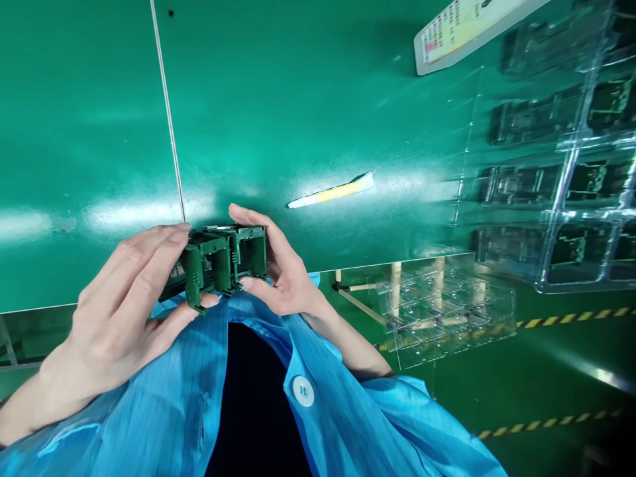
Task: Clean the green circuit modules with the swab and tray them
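Observation:
Between my two hands is a dark green plastic housing (211,262) with open, frame-like bays, held close to my body at the table's near edge. My left hand (126,298) grips its left end, fingers over the top and thumb at the lower edge. My right hand (278,265) closes on the right end, with the thumb below and the fingers behind. Part of the housing is hidden by the left fingers. A yellow and white pen-like tool (330,193) lies on the green table (298,99), apart from both hands.
Clear plastic trays (561,218) with dark parts in their pockets stand at the right. Another clear tray (452,318) sits below the table edge. A white labelled container (462,33) is at the back right. A thin pale strip (167,106) crosses the table at left.

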`<action>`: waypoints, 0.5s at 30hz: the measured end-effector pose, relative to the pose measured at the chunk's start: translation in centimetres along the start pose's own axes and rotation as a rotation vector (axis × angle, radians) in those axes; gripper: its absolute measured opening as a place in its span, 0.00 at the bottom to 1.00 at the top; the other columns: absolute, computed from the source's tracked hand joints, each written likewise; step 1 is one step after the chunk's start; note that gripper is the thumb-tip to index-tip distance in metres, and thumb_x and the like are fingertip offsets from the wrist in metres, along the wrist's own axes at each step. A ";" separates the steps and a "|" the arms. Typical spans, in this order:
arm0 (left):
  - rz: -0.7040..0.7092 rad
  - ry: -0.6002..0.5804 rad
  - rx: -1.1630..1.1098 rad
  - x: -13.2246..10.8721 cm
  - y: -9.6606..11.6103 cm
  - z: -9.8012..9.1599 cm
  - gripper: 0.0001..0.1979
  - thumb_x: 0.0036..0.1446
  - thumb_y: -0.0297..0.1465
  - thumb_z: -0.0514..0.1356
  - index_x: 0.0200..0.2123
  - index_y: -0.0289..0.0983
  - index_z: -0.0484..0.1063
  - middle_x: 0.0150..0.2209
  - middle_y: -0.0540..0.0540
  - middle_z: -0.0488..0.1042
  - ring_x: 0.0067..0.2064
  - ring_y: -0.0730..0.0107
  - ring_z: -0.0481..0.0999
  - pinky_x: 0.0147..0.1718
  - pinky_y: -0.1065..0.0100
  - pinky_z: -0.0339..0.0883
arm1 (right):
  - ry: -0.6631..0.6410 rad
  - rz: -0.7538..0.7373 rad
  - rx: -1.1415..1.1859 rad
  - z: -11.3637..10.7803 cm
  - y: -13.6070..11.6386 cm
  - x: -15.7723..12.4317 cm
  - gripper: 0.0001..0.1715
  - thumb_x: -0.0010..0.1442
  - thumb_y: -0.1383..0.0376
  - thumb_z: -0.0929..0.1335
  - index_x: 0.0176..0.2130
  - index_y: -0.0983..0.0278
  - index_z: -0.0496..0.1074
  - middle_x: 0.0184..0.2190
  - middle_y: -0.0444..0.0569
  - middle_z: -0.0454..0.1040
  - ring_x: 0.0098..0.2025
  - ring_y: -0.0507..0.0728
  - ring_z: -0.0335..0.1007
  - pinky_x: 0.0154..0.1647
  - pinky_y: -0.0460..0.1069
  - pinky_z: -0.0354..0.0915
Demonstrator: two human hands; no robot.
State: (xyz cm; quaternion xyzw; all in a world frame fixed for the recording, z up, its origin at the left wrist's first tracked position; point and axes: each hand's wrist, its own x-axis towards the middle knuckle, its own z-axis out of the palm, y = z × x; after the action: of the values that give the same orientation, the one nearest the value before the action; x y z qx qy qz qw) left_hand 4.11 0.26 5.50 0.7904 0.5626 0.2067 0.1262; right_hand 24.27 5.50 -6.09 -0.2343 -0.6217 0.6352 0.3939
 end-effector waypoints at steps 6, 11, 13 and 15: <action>0.007 -0.001 0.002 0.4 -0.1 0.0 0.37 0.60 0.32 0.66 0.70 0.44 0.56 0.60 0.42 0.73 0.57 0.48 0.77 0.56 0.52 0.79 | 0.003 0.016 -0.019 -0.1 0.3 -0.1 0.44 0.65 0.45 0.67 0.69 0.59 0.49 0.71 0.59 0.56 0.73 0.65 0.54 0.73 0.65 0.55; -0.043 -0.006 -0.059 -0.2 -3.4 2.0 0.37 0.61 0.37 0.66 0.69 0.45 0.56 0.62 0.42 0.72 0.62 0.54 0.75 0.60 0.55 0.76 | 0.028 0.062 -0.147 0.2 1.1 0.5 0.42 0.66 0.45 0.67 0.67 0.60 0.51 0.72 0.61 0.55 0.74 0.63 0.51 0.73 0.64 0.56; -0.101 0.005 -0.104 -0.8 -5.0 3.1 0.37 0.60 0.38 0.67 0.69 0.45 0.57 0.63 0.41 0.72 0.62 0.52 0.75 0.60 0.53 0.75 | 0.021 0.084 -0.287 0.5 1.3 0.8 0.40 0.67 0.44 0.66 0.67 0.60 0.51 0.71 0.61 0.56 0.74 0.63 0.50 0.74 0.66 0.52; -0.112 0.000 -0.157 -1.6 -6.2 3.9 0.38 0.60 0.39 0.67 0.69 0.44 0.56 0.64 0.40 0.70 0.61 0.48 0.75 0.60 0.48 0.75 | -0.010 0.091 -0.431 0.4 1.0 0.8 0.40 0.68 0.44 0.64 0.67 0.61 0.50 0.71 0.62 0.57 0.75 0.63 0.49 0.76 0.68 0.47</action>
State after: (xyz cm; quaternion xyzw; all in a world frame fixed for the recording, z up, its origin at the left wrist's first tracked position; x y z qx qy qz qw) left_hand 0.34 0.99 -0.92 0.7454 0.5880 0.2427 0.1990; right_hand 23.21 5.97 -6.88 -0.3376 -0.7339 0.5058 0.3025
